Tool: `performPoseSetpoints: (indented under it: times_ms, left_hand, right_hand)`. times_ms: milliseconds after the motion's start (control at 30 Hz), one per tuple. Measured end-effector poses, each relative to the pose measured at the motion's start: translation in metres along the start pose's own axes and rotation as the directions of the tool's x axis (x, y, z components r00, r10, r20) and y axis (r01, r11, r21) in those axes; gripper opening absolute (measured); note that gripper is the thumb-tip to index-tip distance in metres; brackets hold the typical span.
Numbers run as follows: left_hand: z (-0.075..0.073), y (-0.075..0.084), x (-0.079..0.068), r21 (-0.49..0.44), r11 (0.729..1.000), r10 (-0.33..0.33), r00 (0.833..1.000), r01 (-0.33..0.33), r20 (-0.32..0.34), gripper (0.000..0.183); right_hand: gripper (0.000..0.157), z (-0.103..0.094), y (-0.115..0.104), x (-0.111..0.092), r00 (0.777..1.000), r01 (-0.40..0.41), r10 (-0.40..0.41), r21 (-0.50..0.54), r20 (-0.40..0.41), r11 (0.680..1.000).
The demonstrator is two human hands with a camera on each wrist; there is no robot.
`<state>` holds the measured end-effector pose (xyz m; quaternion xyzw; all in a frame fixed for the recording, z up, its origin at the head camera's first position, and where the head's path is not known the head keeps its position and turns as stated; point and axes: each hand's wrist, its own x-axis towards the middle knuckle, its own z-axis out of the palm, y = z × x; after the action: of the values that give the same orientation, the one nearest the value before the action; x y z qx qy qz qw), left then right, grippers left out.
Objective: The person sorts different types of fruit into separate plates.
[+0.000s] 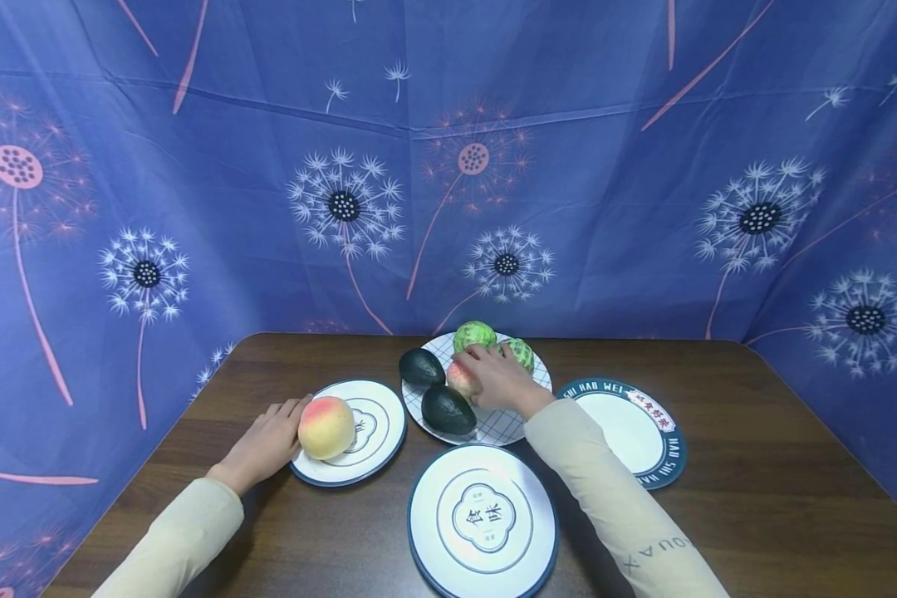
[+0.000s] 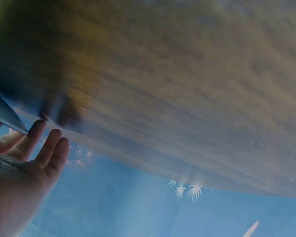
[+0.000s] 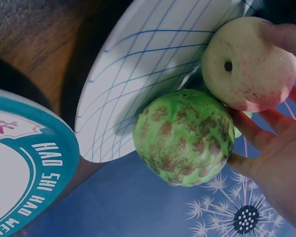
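In the head view, my right hand (image 1: 502,380) grips a pale peach (image 1: 462,379) over the grid-patterned plate (image 1: 504,428). The right wrist view shows my thumb on one side of this peach (image 3: 249,64) and fingers on the other. A green, brown-patched custard apple (image 3: 185,138) sits right by those fingertips. Two dark avocados (image 1: 448,409) and another custard apple (image 1: 474,334) share the plate. My left hand (image 1: 265,440) rests at the left rim of a white plate (image 1: 381,428), beside a large yellow-pink peach (image 1: 326,428) on it. Its fingers (image 2: 52,145) are loosely extended at the rim.
A stack of white, blue-rimmed plates (image 1: 482,523) stands at the front middle of the wooden table (image 1: 762,465). To the right lies a green-rimmed plate (image 1: 628,432), partly behind my right sleeve. A blue dandelion-print cloth (image 1: 598,208) hangs behind the table.
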<state>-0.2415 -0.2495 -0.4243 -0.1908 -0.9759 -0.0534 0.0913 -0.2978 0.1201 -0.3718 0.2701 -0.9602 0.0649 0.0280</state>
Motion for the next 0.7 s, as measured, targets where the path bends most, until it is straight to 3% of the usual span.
performPoseSetpoints:
  times_ms: [700]
  left_hand:
    - [0.0026, -0.0022, 0.0011, 0.006, 1.000, 0.015, 1.000, -0.015, -0.016, 0.051]
  right_hand:
    - [0.080, 0.0077, -0.0012, 0.0010, 1.000, -0.002, 0.000, -0.066, -0.029, 0.998]
